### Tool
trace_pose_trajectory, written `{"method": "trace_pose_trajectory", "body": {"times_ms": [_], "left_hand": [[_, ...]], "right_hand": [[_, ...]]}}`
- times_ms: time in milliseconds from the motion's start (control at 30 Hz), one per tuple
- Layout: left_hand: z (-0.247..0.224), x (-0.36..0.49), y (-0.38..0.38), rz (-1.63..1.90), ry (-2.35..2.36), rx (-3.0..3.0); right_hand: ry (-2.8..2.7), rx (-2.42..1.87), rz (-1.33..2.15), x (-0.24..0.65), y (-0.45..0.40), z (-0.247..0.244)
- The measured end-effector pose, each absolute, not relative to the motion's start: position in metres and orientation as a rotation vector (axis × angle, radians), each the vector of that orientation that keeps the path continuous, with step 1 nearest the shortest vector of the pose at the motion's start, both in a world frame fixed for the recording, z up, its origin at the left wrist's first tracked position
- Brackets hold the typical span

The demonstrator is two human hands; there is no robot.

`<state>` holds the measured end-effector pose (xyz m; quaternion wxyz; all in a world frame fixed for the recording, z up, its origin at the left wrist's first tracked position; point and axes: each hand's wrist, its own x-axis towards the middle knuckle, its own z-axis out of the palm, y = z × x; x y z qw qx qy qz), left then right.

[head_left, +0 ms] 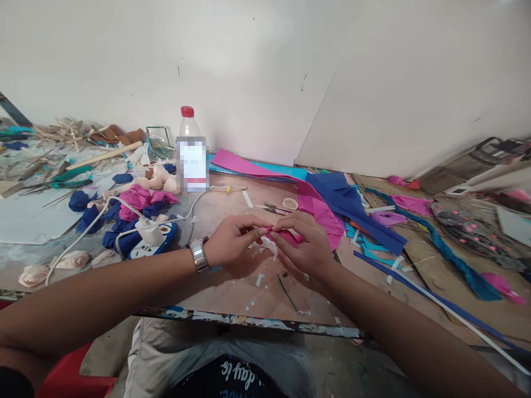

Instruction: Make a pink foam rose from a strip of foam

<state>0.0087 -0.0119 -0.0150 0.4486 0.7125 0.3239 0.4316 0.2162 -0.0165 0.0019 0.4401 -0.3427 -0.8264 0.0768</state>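
Near the middle of the table, my left hand pinches one end of a narrow pink crepe paper strip. My right hand grips the same strip, its thumb and fingers close to the left ones. The strip looks gathered or twisted between the fingertips, and part of it is hidden behind my right hand. Under the hands lies a whitish, translucent scrap. Just beyond my right hand are a roll of tape, scissors and a wide pink paper sheet.
To the left, a power strip with a white cable stands beside pink and blue paper flowers. A red-capped bottle stands behind. Dark blue paper and a long white stick lie at right. Green-handled pliers rest far left.
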Motion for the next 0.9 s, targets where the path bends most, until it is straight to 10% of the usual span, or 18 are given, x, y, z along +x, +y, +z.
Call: {"method": "trace_pose_trajectory", "body": {"times_ms": [900], "left_hand": [[-0.0200,0.0080,-0.0102,1.077,0.845,1.686]], "right_hand": [[-2.129,-0.767,0.205,0.2190,-0.0131,-0.0009]]}}
